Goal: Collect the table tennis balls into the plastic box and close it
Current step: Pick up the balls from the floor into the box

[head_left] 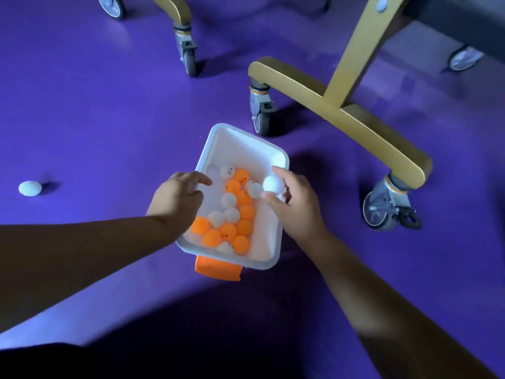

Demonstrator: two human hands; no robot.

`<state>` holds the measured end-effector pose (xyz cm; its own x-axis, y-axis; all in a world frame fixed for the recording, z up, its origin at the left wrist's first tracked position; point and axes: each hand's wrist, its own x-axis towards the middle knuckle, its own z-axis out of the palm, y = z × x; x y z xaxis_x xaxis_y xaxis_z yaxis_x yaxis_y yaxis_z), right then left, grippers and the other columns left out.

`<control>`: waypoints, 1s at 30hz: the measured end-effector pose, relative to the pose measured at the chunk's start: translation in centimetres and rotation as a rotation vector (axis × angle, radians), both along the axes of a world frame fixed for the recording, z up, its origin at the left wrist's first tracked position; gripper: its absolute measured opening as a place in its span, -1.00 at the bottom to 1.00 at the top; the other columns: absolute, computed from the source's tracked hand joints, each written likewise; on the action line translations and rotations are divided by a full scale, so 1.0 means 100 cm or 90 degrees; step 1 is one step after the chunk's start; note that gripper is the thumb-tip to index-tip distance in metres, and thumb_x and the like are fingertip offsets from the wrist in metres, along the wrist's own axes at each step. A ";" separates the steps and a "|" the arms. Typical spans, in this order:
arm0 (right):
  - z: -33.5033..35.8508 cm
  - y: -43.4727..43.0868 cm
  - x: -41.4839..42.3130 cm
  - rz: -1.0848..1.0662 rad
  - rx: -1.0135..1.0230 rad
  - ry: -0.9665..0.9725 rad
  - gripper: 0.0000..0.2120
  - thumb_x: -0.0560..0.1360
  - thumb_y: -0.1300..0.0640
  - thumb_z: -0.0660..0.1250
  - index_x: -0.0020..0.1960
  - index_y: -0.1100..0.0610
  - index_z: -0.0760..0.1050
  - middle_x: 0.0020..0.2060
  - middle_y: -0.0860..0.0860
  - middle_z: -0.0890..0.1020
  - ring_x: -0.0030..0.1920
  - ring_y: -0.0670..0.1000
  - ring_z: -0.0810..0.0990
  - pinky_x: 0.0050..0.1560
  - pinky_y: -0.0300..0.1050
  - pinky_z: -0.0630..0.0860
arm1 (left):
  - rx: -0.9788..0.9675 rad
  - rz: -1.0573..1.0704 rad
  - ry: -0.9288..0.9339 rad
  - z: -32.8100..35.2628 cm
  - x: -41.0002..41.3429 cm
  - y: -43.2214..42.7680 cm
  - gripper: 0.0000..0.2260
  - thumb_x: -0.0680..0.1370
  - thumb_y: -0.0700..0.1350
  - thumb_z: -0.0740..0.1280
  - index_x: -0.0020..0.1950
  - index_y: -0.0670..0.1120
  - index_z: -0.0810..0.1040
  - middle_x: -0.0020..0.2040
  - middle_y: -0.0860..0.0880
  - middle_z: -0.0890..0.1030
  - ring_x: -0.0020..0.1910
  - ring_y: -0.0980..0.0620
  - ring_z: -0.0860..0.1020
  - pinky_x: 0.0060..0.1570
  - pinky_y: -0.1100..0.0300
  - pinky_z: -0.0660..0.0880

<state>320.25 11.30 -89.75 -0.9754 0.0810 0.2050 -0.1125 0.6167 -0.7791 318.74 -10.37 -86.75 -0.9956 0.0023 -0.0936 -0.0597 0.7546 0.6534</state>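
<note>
White rectangular plastic box [240,149]: lying open at mid-frame on the purple floor [82,105], long axis running from lower centre up the frame and leaning slightly right at the far end; holding a heap of orange and white table tennis balls [232,214], mostly in the near half.

Left grip [177,198]: curling over the box's left rim, apparently steadying it.

Right grip [295,209]: pinching one white ball [273,184] between thumb and fingertips, hovering just over the box's right rim, with the open inside lying immediately to the left of it.

Judging the step in hand: dropping this ball in, calling for only a small shift leftward and a loosening of the fingers.

Lying well apart at the left edge of the frame: one stray white ball [30,188] on the floor, beyond the left forearm, so nearer the left grip than the right.

Sticking out from under the box's near end: flat orange flap [218,269], possibly a latch or part of a lid; cannot tell which, no lid otherwise showing.

Standing at upper right: gold metal frame on grey castors [336,99].
</note>
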 end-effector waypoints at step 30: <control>0.037 -0.225 -0.016 -0.078 0.212 -0.255 -0.71 0.40 0.35 0.20 0.02 0.08 0.52 0.05 0.04 0.53 0.05 0.10 0.51 -0.01 -0.11 0.41 | 0.228 0.071 -0.052 -0.029 -0.006 -0.230 -0.64 0.60 -0.07 0.11 0.42 0.06 0.28 -0.15 -0.11 0.58 -0.04 -0.23 0.56 -0.08 0.02 0.47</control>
<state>318.69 -11.19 -86.03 -0.9701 0.1926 -0.1478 0.2415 0.8276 -0.5067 318.17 -33.36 -89.65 -0.9810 -0.0580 -0.1853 -0.1907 0.4650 0.8645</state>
